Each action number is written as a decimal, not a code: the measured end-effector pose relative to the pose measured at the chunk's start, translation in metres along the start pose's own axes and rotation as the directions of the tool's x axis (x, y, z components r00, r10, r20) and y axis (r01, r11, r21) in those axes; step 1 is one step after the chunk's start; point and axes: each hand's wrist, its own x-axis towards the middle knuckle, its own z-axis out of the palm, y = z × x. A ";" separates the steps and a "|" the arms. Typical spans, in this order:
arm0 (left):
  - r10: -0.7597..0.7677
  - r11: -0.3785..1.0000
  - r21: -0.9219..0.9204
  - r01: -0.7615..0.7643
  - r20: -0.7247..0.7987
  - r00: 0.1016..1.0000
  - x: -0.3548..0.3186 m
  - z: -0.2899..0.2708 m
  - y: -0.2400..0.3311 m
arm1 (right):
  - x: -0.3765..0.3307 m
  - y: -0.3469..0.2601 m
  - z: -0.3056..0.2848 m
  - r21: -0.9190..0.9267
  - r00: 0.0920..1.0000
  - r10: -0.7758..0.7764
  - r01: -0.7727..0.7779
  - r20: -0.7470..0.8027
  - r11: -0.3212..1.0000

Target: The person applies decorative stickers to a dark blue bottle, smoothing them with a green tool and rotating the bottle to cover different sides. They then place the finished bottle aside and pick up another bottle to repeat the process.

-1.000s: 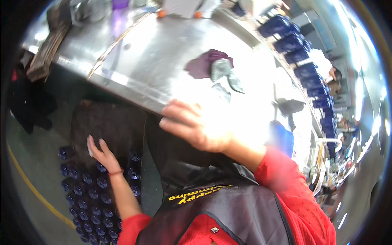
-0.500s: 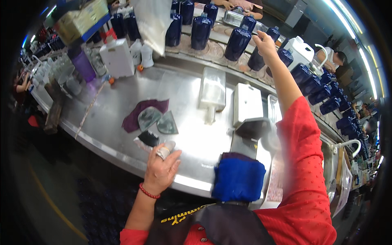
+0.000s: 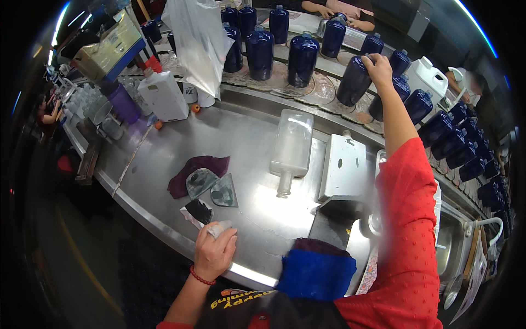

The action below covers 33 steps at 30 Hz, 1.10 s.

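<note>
At the upper right, my right hand is closed round the top of a dark blue bottle, which leans slightly on the conveyor. My left hand is low over the front edge of the steel worktop, fingers curled together. A small whitish piece shows at its fingers; whether it is held or wrapped on a finger is unclear. Just beyond lies a black pad with pale edges. Two grey-green pads lie behind it, with a dark purple cloth partly under them.
A clear bottle lies on the worktop beside a white container. A folded blue cloth is at the front edge. Blue bottles line the conveyor. A plastic bag hangs at the back; a sink is right.
My right hand has come down onto a blue bottle and closed round its top. The left hand stays by the front edge. The whole view has shifted a little.
</note>
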 end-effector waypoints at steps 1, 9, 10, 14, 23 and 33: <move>0.003 1.000 0.001 -0.003 -0.002 1.000 0.000 0.000 0.000 | -0.007 0.001 -0.006 0.012 0.999 -0.041 0.041 -0.016 0.999; 0.018 0.992 -0.125 -0.025 -0.052 0.998 -0.001 0.000 -0.001 | -0.063 -0.061 -0.189 0.130 0.913 -0.399 0.406 -0.078 0.904; 0.012 0.984 -0.174 -0.025 -0.073 0.997 0.003 -0.002 0.003 | -0.071 -0.074 -0.222 0.172 0.905 -0.421 0.425 -0.061 0.889; 0.055 0.909 -0.411 -0.066 -0.038 0.998 0.035 -0.010 0.054 | -0.123 -0.128 -0.314 0.530 0.948 -0.313 0.293 -0.054 0.796; 0.265 -0.046 -0.811 0.584 0.554 0.790 0.075 0.022 0.171 | -0.320 -0.174 -0.270 0.689 0.723 0.190 -0.691 0.665 0.218; -0.004 -0.125 -0.706 0.697 0.703 0.711 0.088 0.067 0.157 | -0.369 -0.151 -0.245 0.569 0.678 0.279 -0.728 0.680 0.382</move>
